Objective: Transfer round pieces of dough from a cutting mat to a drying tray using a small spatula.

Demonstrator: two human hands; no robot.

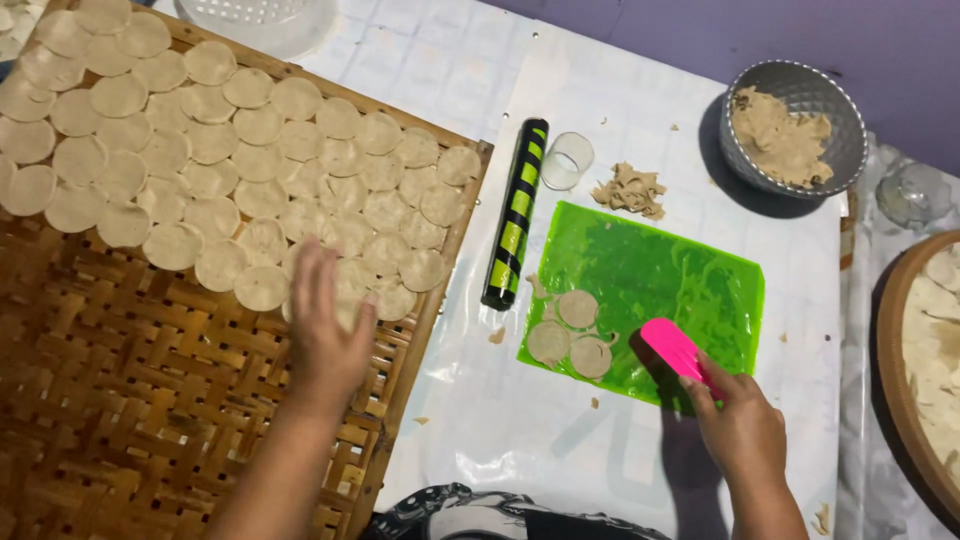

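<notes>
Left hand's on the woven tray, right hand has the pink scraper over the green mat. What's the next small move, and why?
Probably slide the pink scraper in the right hand under the nearest dough round on the green mat. Three cut rounds lie there, while the left hand rests flat on the woven tray at the edge of the laid-out rounds.

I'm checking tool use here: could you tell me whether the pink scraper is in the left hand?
No, the pink scraper is held by the right hand, while the left hand rests on the woven tray.
</notes>
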